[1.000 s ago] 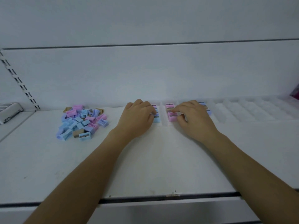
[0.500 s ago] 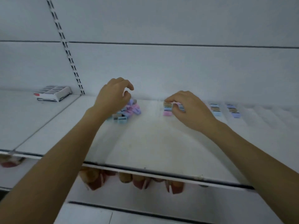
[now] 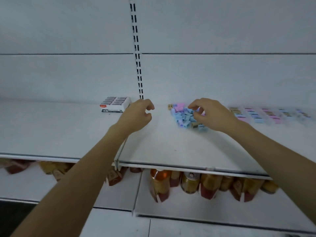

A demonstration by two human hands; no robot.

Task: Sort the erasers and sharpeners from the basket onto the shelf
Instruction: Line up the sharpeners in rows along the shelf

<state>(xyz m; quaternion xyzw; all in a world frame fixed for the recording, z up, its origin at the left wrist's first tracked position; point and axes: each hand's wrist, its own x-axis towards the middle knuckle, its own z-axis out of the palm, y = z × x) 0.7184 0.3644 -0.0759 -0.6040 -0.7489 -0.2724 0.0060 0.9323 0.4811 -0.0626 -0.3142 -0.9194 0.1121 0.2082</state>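
Several short rows of pink and blue pieces [image 3: 256,116] already lie lined up along the back of the shelf [image 3: 68,130] on the right. They are too blurred to count, but that part of the sorting looks done. Just left of those rows sits a loose heap of sharpeners [image 3: 183,117], mostly blue with some pink, so I'd judge a good share is still to be placed. Further left, a white box [image 3: 114,104], likely of erasers, stands against the back wall. I see no basket from here.

The left hand [image 3: 136,117] hovers between the box and the heap. Its fingers are loosely curled, with the thumb a little apart from the forefinger, and nothing shows in them. The right hand [image 3: 215,117] hangs over the right side of the heap. Its fingertips [image 3: 195,104] bend down close together toward the pieces. I cannot tell whether they pinch one or only brush the top.
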